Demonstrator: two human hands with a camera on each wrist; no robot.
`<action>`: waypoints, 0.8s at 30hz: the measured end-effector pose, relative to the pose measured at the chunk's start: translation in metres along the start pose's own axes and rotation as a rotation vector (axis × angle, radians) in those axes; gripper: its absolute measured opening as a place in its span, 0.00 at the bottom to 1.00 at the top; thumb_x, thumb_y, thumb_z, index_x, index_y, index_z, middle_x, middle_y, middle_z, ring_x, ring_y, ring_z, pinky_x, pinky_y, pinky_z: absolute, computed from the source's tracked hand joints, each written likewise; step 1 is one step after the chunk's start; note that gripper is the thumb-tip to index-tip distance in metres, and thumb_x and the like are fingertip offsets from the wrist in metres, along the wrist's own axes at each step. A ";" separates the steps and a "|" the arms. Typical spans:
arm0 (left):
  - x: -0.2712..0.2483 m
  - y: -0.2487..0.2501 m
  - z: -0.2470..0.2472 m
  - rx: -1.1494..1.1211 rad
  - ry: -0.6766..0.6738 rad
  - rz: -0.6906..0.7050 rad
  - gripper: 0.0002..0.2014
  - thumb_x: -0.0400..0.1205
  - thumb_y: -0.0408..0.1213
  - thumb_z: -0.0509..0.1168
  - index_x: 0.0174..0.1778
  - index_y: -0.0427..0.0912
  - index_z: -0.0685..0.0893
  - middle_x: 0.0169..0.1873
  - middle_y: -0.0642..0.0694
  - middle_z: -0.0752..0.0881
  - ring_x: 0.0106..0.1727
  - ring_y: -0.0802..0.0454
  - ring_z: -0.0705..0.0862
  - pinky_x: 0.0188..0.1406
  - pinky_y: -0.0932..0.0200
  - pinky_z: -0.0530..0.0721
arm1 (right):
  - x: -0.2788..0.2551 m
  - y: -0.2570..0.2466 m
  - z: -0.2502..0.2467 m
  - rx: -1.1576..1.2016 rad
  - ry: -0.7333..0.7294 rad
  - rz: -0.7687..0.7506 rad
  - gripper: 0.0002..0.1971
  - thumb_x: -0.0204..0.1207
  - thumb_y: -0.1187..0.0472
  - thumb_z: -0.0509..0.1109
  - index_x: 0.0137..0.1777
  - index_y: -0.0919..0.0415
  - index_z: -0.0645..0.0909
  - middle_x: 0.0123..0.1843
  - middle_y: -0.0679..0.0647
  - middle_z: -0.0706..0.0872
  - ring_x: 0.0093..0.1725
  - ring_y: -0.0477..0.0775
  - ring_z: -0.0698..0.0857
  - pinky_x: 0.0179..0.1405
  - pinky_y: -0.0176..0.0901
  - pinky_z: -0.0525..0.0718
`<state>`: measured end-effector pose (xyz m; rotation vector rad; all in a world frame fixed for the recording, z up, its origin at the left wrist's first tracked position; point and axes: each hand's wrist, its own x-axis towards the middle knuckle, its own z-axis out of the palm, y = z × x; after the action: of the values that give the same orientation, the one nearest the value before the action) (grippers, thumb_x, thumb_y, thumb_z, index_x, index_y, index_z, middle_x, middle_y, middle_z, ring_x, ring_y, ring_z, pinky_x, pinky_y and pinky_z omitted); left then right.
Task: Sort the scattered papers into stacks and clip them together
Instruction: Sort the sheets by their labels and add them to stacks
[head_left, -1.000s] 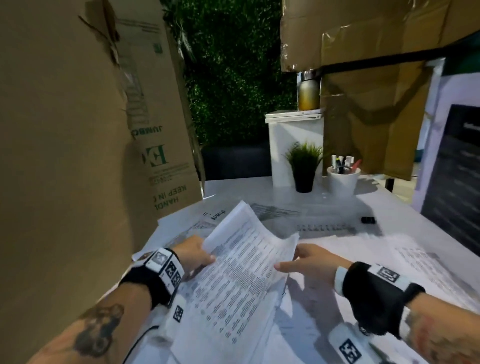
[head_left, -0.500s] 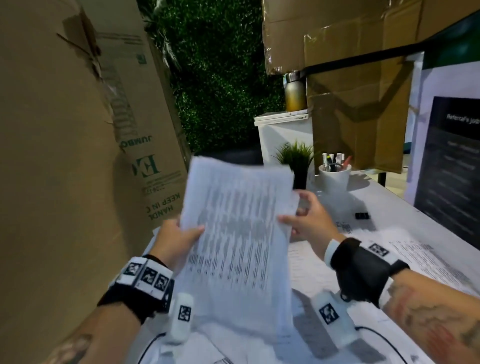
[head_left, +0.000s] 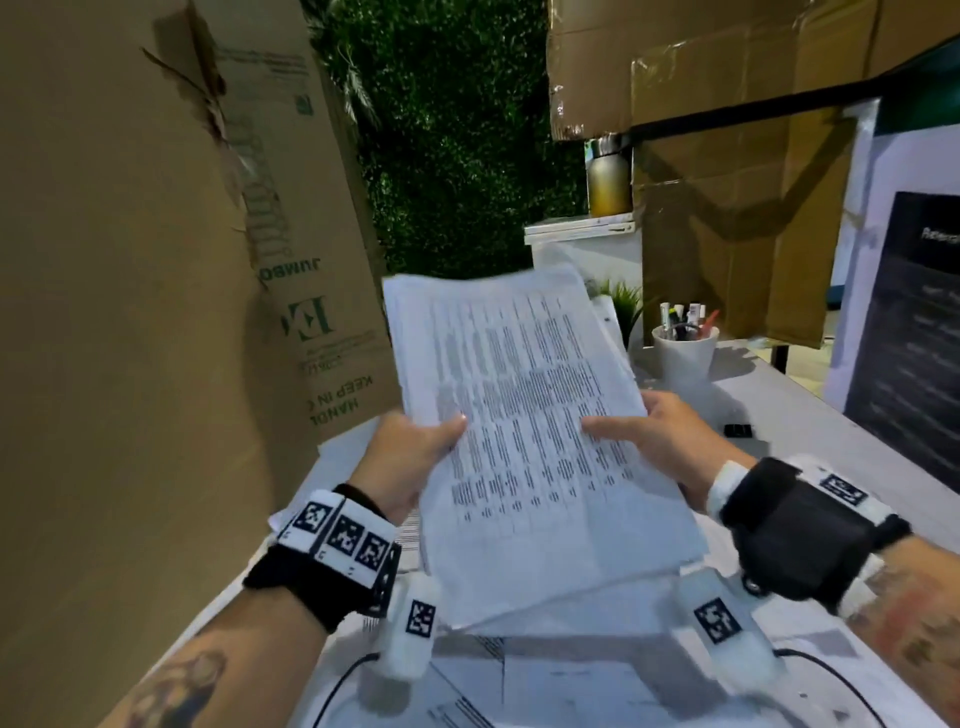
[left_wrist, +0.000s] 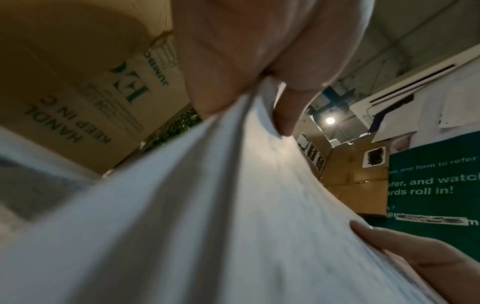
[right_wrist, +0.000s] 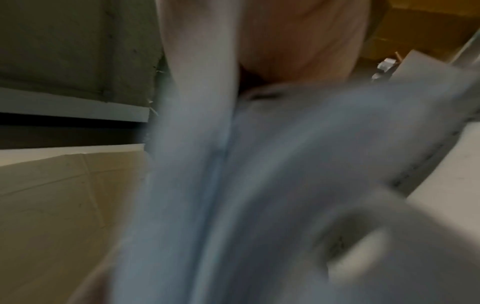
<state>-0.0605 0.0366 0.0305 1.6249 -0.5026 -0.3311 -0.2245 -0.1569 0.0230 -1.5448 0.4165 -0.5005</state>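
Observation:
A stack of printed papers (head_left: 524, 431) stands almost upright above the white table (head_left: 810, 415), its lower edge close to the loose sheets (head_left: 571, 675) lying there. My left hand (head_left: 415, 457) grips the stack's left edge, thumb across the front. My right hand (head_left: 654, 436) grips the right edge, thumb on the printed face. The left wrist view shows the paper stack (left_wrist: 207, 205) pinched under the left hand (left_wrist: 249, 82), with a right-hand finger (left_wrist: 389, 242) at its far edge. The right wrist view is blurred, filled by paper (right_wrist: 259, 185). A black binder clip (head_left: 737, 430) lies on the table behind my right hand.
A tall cardboard box (head_left: 156, 312) stands close on the left. More cardboard (head_left: 727, 130) hangs at the upper right. A white cup of pens (head_left: 684, 348) and a small potted plant (head_left: 621, 304) stand at the back. A dark sign (head_left: 914, 338) leans at the right.
Both hands lifted the stack off the table and raised it upright, then brought it lower and nearer, tilted a little to the right. The grip on both edges held throughout.

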 end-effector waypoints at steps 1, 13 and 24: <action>-0.001 -0.006 0.007 0.031 -0.051 -0.044 0.12 0.82 0.35 0.75 0.58 0.34 0.88 0.53 0.37 0.93 0.54 0.40 0.93 0.57 0.42 0.92 | -0.005 0.006 -0.008 -0.016 -0.025 0.051 0.09 0.77 0.68 0.74 0.56 0.64 0.86 0.50 0.62 0.94 0.46 0.64 0.93 0.48 0.60 0.92; -0.003 -0.070 0.063 0.642 -0.264 -0.333 0.23 0.87 0.38 0.65 0.76 0.32 0.73 0.50 0.42 0.84 0.35 0.53 0.79 0.34 0.60 0.79 | -0.013 0.066 -0.043 -0.494 0.047 0.194 0.14 0.69 0.66 0.80 0.55 0.60 0.90 0.47 0.53 0.93 0.46 0.53 0.91 0.46 0.41 0.88; -0.026 -0.016 0.063 0.097 0.051 0.014 0.11 0.82 0.32 0.73 0.60 0.33 0.88 0.51 0.35 0.92 0.54 0.36 0.91 0.58 0.42 0.90 | -0.018 0.024 -0.053 -0.188 0.144 0.005 0.10 0.71 0.70 0.79 0.48 0.56 0.87 0.45 0.51 0.92 0.51 0.53 0.90 0.53 0.44 0.87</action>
<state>-0.1123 -0.0031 0.0051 1.7185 -0.4975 -0.2578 -0.2676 -0.1922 -0.0015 -1.6937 0.5915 -0.5840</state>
